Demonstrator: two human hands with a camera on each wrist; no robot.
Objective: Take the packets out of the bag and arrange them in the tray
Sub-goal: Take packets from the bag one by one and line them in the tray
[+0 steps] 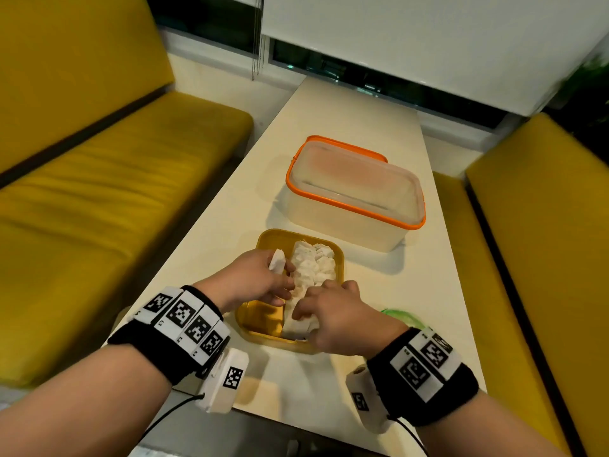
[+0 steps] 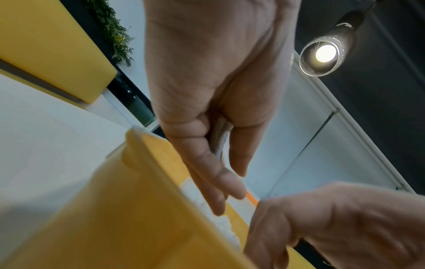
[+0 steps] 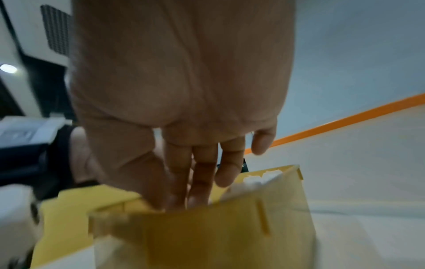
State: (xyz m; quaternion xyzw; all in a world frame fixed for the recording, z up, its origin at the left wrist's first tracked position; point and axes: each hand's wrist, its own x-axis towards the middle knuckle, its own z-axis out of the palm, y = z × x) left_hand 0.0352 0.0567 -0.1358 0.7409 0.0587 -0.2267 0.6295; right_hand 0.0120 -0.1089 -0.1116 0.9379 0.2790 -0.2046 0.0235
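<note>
A yellow tray [image 1: 260,319] sits on the table in front of me, with a row of white packets [image 1: 314,263] standing along its right half. My left hand [image 1: 281,270] hovers over the tray's left side and pinches one white packet [image 1: 276,258] between thumb and fingers; the left wrist view shows the thin packet [image 2: 220,134] edge-on in that pinch. My right hand [image 1: 303,311] reaches into the tray's near right end, its straight fingers [image 3: 200,182] touching the packets [image 3: 260,179] there. A bit of green bag [image 1: 403,316] peeks out behind the right wrist.
A clear plastic container with an orange rim [image 1: 356,192] stands just beyond the tray on the cream table [image 1: 329,120]. Yellow bench seats [image 1: 115,192] flank the table on both sides. A window with a white blind is at the far end.
</note>
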